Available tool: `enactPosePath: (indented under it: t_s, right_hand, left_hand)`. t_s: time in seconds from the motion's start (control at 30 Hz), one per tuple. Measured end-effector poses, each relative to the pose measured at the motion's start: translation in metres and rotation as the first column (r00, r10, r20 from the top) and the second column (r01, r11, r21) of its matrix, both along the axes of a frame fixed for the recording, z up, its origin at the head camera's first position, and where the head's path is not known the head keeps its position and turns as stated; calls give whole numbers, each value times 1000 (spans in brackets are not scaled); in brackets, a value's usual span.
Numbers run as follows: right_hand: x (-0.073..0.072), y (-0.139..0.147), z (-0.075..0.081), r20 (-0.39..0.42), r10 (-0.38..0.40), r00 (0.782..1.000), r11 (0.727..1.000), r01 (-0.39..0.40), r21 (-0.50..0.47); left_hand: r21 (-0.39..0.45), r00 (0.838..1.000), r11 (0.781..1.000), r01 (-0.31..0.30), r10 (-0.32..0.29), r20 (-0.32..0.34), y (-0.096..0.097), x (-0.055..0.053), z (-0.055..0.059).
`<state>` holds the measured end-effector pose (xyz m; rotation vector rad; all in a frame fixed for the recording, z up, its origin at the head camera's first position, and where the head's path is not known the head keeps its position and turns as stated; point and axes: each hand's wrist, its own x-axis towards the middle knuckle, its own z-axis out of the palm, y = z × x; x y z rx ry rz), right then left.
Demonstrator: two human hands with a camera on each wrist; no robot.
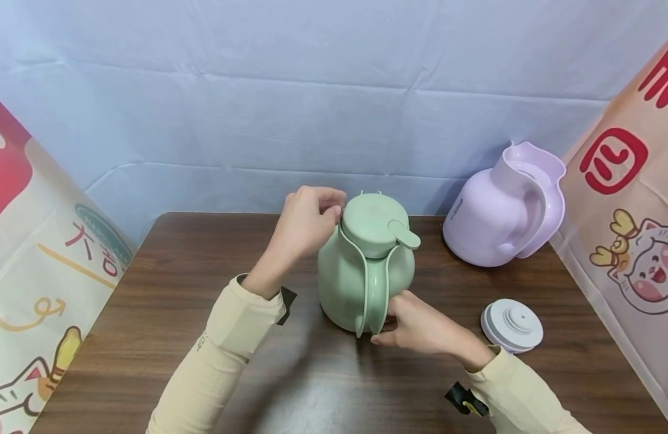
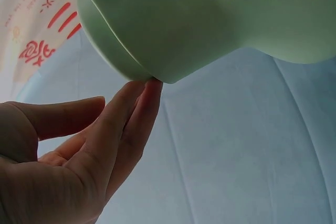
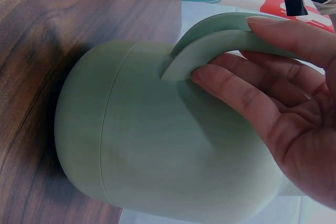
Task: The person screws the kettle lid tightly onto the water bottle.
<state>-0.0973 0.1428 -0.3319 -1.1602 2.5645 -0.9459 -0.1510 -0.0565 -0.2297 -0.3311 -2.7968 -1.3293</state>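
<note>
A pale green thermos jug (image 1: 339, 283) stands upright on the wooden table, its handle towards me. Its round lid (image 1: 370, 218) sits in the mouth, with a small lever (image 1: 404, 234) pointing right. My right hand (image 1: 423, 325) grips the lower handle; in the right wrist view the thumb lies on the outside of the handle (image 3: 210, 51) and the fingers are underneath it. At the jug's upper left, my left hand (image 1: 309, 222) touches the rim. Its fingertips (image 2: 152, 90) are fairly straight against the edge in the left wrist view, with the thumb apart.
At the back right stands a lilac jug (image 1: 477, 223) with its mouth uncovered. A whitish round stopper (image 1: 512, 325) lies on the table (image 1: 165, 313) to the right of my right hand. Printed cloths hang on both sides, and a pale blue cloth (image 1: 290, 120) covers the back.
</note>
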Motion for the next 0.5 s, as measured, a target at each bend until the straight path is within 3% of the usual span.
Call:
enactPosePath:
  t_s: [0.37,0.5]
  right_hand:
    - [1,1,0,14,10,1000,1000,-10,-2]
    - [1,1,-1,-24,20,1000,1000,-21,-23]
  left_hand:
    - [74,999,997,7,-10,35,5,-6,-1]
    - [73,998,997,24,-27,48,7,-10,-2]
